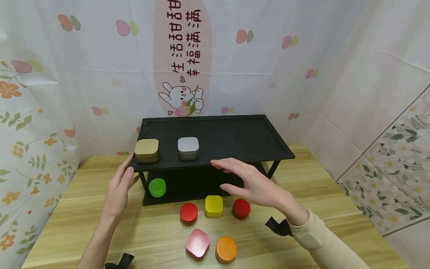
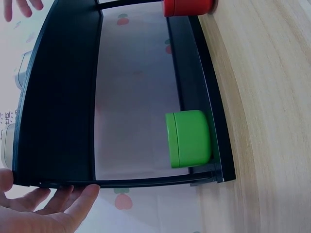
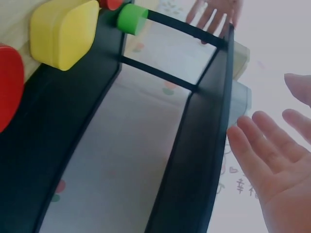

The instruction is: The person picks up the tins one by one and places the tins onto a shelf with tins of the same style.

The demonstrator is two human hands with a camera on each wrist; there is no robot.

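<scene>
A black two-tier shelf stands on the table. At its left end is my left hand, fingers extended; in the left wrist view its fingertips touch the end of the upper tier. My right hand hovers before the front edge, fingers apart and holding nothing. On the upper tier sit a gold square tin near the left hand and a silver-white square tin farther right. A round green tin stands on the lower tier at the left.
Before the shelf on the wooden table are two round red tins, a yellow square tin, a pink square tin and a round orange tin. A printed curtain hangs behind.
</scene>
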